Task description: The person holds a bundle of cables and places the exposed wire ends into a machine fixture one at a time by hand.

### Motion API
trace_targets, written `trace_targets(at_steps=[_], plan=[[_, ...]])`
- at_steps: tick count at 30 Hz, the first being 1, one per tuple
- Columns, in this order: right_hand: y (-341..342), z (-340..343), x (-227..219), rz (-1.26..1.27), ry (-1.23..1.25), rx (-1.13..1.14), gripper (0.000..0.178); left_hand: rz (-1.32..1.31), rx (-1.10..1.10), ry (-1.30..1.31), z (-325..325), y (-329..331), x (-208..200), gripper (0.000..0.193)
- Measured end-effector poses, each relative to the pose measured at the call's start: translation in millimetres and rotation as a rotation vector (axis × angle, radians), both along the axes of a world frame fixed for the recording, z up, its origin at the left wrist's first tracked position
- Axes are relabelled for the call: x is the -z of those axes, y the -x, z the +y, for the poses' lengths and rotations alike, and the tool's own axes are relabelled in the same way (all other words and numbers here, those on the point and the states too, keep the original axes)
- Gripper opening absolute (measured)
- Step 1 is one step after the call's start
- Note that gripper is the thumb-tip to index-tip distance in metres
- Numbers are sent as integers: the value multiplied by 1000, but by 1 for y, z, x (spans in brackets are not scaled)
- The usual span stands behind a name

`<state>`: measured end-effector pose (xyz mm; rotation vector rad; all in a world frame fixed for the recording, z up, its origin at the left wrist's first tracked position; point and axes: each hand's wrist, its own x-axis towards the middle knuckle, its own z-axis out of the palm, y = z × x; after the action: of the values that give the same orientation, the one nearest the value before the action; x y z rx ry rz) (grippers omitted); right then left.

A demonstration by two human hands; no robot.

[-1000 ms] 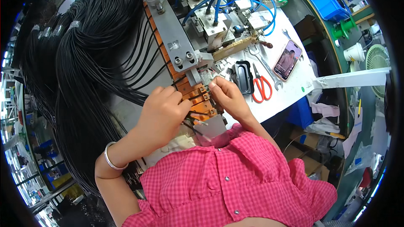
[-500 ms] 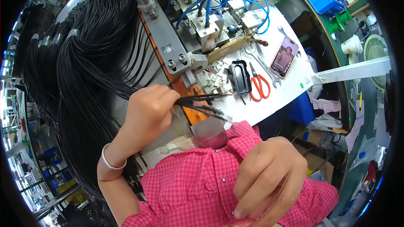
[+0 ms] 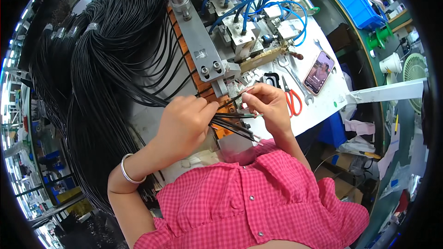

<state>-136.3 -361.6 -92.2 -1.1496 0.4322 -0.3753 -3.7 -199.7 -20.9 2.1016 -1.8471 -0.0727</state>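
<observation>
My left hand (image 3: 187,122) is closed around several black cables (image 3: 233,122), whose stripped ends fan out to the right past my fist. Thumb and forefinger of my right hand (image 3: 270,106) pinch the end of one cable (image 3: 237,97), where thin coloured inner wires show. Both hands are over the orange strip (image 3: 224,131) at the front of the machine. Behind my left hand the cables run back into a large bundle of black cables (image 3: 115,55) tied with a band. The far ends of that bundle are hidden.
A metal machine (image 3: 235,34) with blue air hoses stands ahead. On the white table (image 3: 330,94) lie red-handled scissors (image 3: 294,103), a phone (image 3: 319,73), wrenches (image 3: 295,77) and a small black tray (image 3: 271,80). A blue bin (image 3: 353,0) and a fan (image 3: 415,71) are at the right.
My right hand has come up from near my body to the cable ends and now pinches one. My left hand keeps its hold and sits slightly further right in view.
</observation>
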Motion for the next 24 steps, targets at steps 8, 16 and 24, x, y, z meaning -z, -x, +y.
trace_targets(at_steps=[8,16,24], plan=[[-1,6,-1,66,38,10,5,89,-42,57,3,2,9,20],[3,-1,-4,16,-153,-233,7,72,-55,-16,2,3,3,22],[5,-5,-9,73,-52,-226,6,86,-40,2,3,2,11,22]])
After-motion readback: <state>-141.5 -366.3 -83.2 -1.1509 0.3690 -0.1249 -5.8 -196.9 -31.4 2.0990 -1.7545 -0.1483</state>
